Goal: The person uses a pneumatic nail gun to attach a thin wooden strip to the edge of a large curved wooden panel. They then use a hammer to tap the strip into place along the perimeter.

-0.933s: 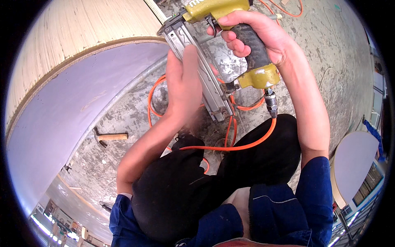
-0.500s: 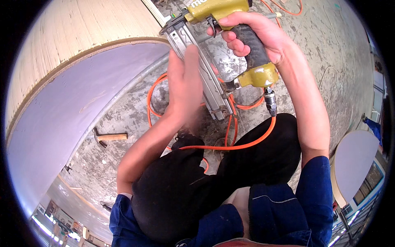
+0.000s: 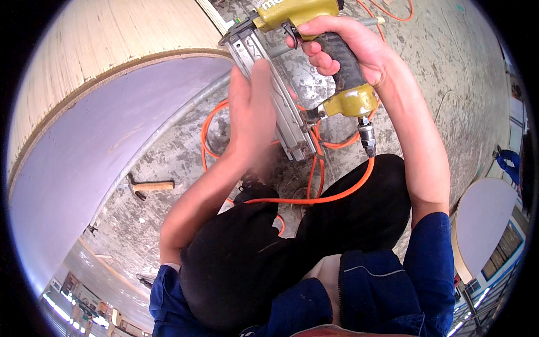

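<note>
A yellow-green air nail gun (image 3: 295,15) with a black rubber grip and a long silver magazine (image 3: 281,106) is held up over the floor. Round its grip, my right hand (image 3: 359,48) is closed, with the fingers near the trigger. My left hand (image 3: 250,112), somewhat blurred, is closed round the magazine; a fingertip shows past its far side. The gun's nose end lies close to the edge of a curved pale wooden panel (image 3: 123,42). An orange air hose (image 3: 337,195) runs from the metal coupling below the grip across my legs.
Under the panel stands a curved light-purple surface (image 3: 112,123). A claw hammer (image 3: 151,186) with a wooden handle lies on the stained concrete floor (image 3: 443,95). More orange hose loops (image 3: 210,121) lie beyond my knees. A rounded panel (image 3: 485,219) stands at the right, near blue clothing (image 3: 508,163).
The nail gun's lower end has risen very slightly, with both hands keeping their hold. At the far right, the blue clothing has shifted.
</note>
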